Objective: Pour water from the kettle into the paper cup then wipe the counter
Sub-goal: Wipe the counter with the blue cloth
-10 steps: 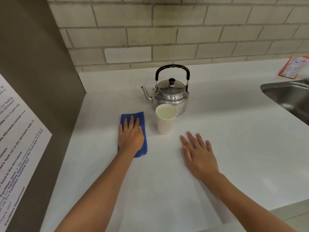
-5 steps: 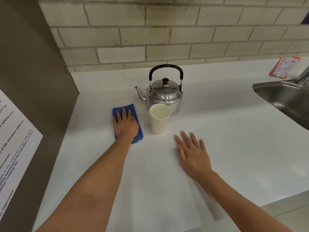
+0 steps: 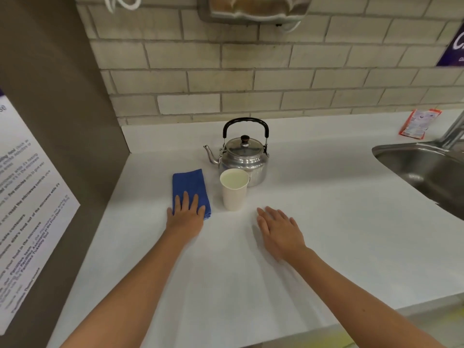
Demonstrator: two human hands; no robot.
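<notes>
A steel kettle with a black handle stands upright at the back of the white counter, spout to the left. A white paper cup filled with liquid stands just in front of it. Left of the cup lies a folded blue cloth. My left hand lies flat with its fingers spread on the cloth's near end. To the right of the cup, my right hand rests palm down on the bare counter, holding nothing.
A steel sink with a faucet sits at the right, a red packet behind it. A brown panel with a printed notice walls off the left. A brick wall runs behind, with a dispenser above.
My left hand has slid back toward me along the cloth, so more blue shows beyond the fingers. The view has tilted upward. Kettle, cup and right hand stay put.
</notes>
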